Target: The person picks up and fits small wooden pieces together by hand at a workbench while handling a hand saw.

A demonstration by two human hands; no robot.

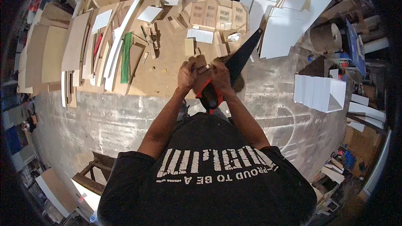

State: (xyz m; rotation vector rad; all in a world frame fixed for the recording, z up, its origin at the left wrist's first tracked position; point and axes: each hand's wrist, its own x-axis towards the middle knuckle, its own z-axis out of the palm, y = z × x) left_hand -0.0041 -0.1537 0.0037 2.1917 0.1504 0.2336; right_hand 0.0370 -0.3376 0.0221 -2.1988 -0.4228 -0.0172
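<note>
My left hand has its fingers closed at the left side of a small brown wooden piece. On the right side of that piece, my right hand is closed too, its fingertips near a small pale bit. What exactly each hand's fingers grip is too small to make out. A handsaw with a dark blade and a red and black handle lies close below and right of my right hand, the handle near my lap.
Behind my hands a brown board bears wood offcuts, a green strip and long white strips. White panels lie at the upper right. A white box-like piece stands on the floor at right.
</note>
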